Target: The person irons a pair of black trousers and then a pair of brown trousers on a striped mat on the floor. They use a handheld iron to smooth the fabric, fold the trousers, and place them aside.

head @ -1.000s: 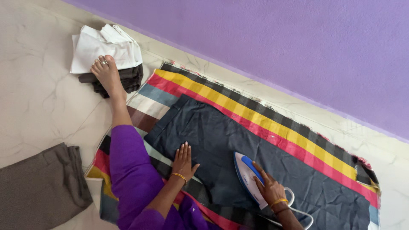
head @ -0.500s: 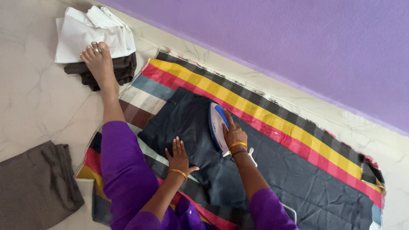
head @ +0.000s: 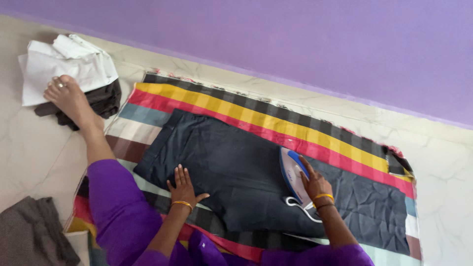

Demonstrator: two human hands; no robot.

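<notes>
Right hand (head: 315, 184) grips iron (head: 291, 173), now slid back rightward along trousers (head: 236, 172); left hand (head: 183, 186) flat, pinning cloth.

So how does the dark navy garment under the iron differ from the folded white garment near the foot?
The dark navy garment lies spread flat on the striped cloth; the folded white garment sits bunched on a dark pile on the floor. The navy one is touched by the left hand and the blue and white iron in the right hand; the white one is untouched by hands. Both are fabric.
</notes>
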